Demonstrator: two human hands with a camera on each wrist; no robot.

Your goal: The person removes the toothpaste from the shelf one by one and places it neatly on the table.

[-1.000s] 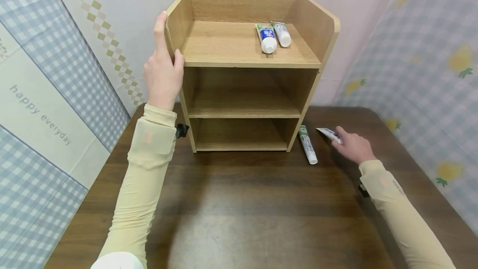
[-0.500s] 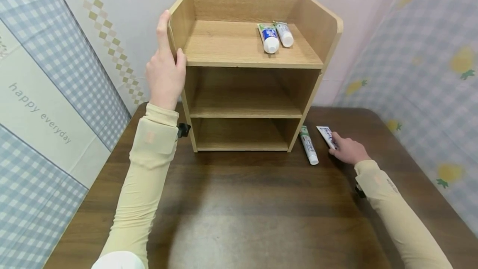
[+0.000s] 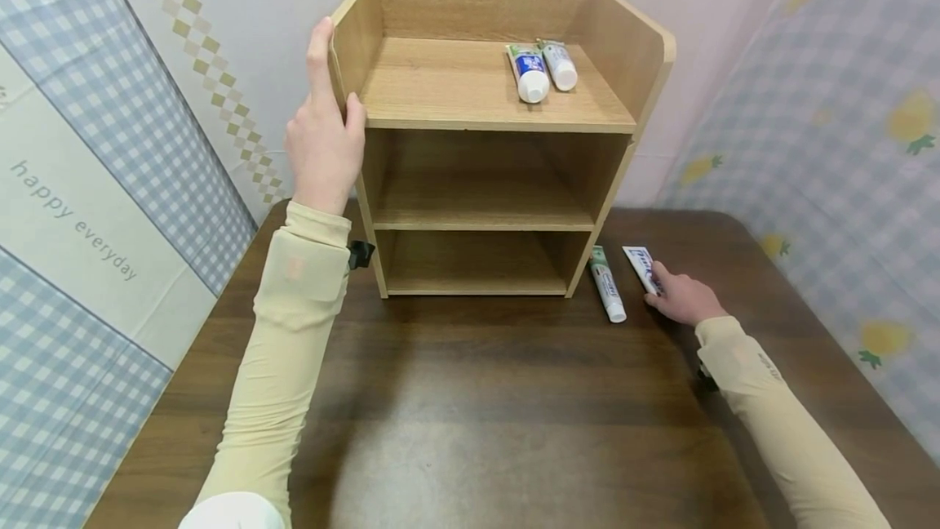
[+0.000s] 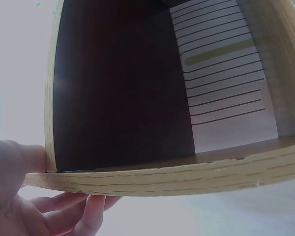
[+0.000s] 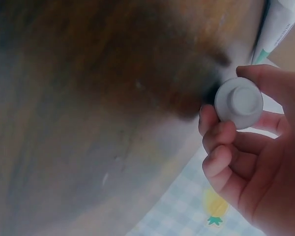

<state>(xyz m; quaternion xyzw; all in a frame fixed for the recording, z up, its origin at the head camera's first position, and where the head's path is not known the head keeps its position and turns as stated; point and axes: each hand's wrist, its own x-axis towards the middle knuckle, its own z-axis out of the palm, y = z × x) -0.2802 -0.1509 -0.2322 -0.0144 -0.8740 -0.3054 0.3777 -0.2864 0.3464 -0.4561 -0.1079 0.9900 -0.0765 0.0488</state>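
My left hand (image 3: pixel 325 133) grips the left side panel of a light wooden shelf unit (image 3: pixel 499 127), thumb in front and fingers behind, as the left wrist view also shows. On the right of the table, my right hand (image 3: pixel 685 297) holds a white toothpaste tube (image 3: pixel 640 265) by its cap end. In the right wrist view, the round white cap (image 5: pixel 240 103) sits between thumb and curled fingers. Beside it, a green and white toothpaste tube (image 3: pixel 607 284) lies against the shelf's right foot. On the top shelf lie a blue-labelled tube (image 3: pixel 529 72) and a paler white tube (image 3: pixel 559 66).
The shelf unit stands on a dark brown wooden table (image 3: pixel 470 398), close to a white curtain (image 3: pixel 705 6) behind. Patterned cloth hangs along both sides. A white rounded object (image 3: pixel 231 512) shows at the bottom left edge.
My right hand has moved slightly left with the white tube, whose blue lettering now faces up more. My left hand stays on the shelf panel.
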